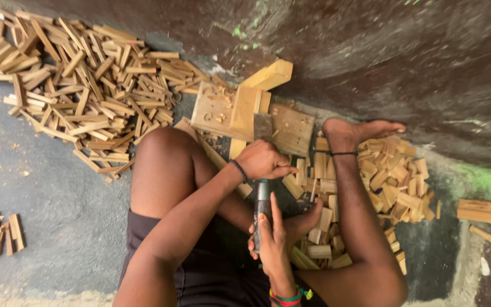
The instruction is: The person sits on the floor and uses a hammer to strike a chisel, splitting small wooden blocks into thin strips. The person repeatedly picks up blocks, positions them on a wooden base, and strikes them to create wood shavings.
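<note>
Down here, largest to smallest, is what lies about you.

Floor: you sit on a grey concrete floor [58, 193], rough and dusted with pale shavings, beside a dark stained wall [404, 51].

Big heap: a wide pile of split sticks [80, 85] spreads at the upper left, thin flat pale slats lying crisscross.

Small heap: a tighter pile of short blocks [393, 176] sits between your legs and by your foot, chunkier and squarer than the slats.

Chopping block: a flat wooden board [214, 111], scarred and pitted, lies just ahead of your knee, with a thick squared beam [268, 77] leaning across it.

Loose planks: two long smooth pieces [487, 213] lie at the far right, apart from the heaps.

Cleaver: the broad dull grey metal blade [263, 126] stands upright over the board, and its dark round handle [263, 199] runs down toward your lap.

Left hand: your left hand [262, 160] rests at the base of the blade, fingers curled and pressed together, touching a short pale piece; whether it grips that piece you cannot tell.

Right hand: your right hand [277, 236] wraps the lower handle, fingers closed round it, thumb laid along it.

Wristbands: a dark bead band on the left wrist, a red and green woven one on the right.
</note>
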